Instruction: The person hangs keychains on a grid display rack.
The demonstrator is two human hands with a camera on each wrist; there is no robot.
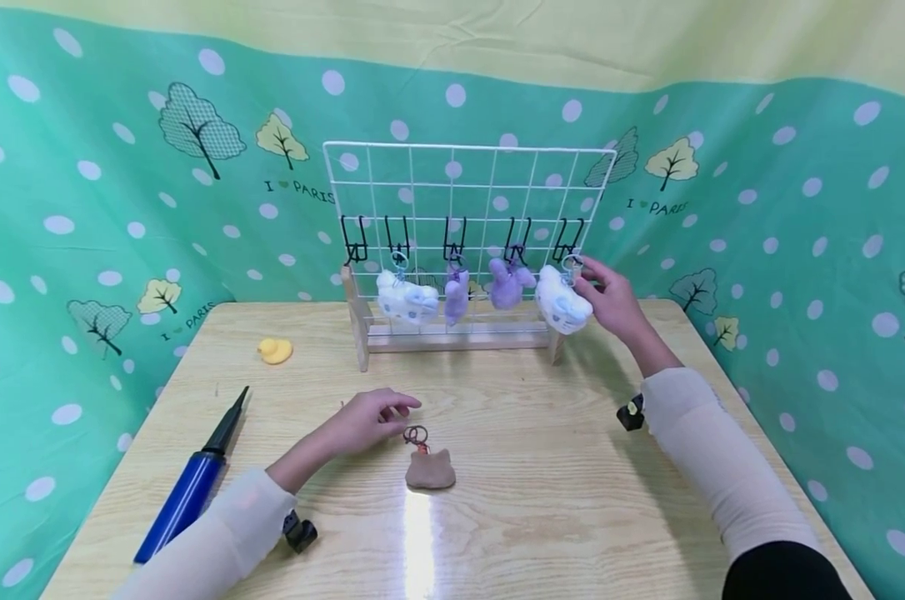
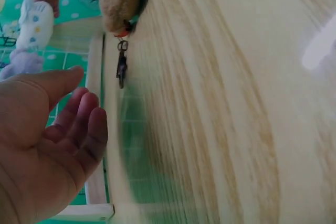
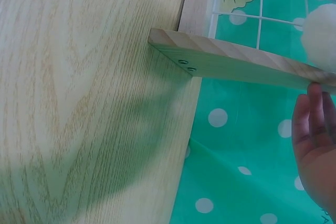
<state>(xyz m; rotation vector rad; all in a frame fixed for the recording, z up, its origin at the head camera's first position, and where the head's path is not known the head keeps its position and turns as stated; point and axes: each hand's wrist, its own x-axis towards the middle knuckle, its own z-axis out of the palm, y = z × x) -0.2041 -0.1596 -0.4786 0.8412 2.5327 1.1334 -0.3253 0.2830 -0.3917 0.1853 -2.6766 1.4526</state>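
At the rack's right end, my right hand (image 1: 610, 298) pinches a white plush cat keychain (image 1: 562, 302) near its ring, under the last black hook. Its fingers (image 3: 314, 124) also show beside the wooden post in the right wrist view; the thumb is hidden there. Over the table, my left hand (image 1: 370, 419) hovers with loosely bent fingers and nothing in it. Just beside that hand lies a brown plush keychain (image 1: 431, 470), its metal ring toward the fingertips. Two purple plush keychains, one narrow (image 1: 457, 297) and one with long ears (image 1: 508, 285), hang mid-rack, left of them another white plush (image 1: 407, 300).
The white wire rack (image 1: 469, 183) stands on a wooden base (image 1: 460, 340) at the back of the table. A yellow rubber duck (image 1: 276, 350) sits at the left, and a blue hand pump (image 1: 186, 500) lies nearer. Green patterned cloth (image 1: 797, 250) surrounds the table.
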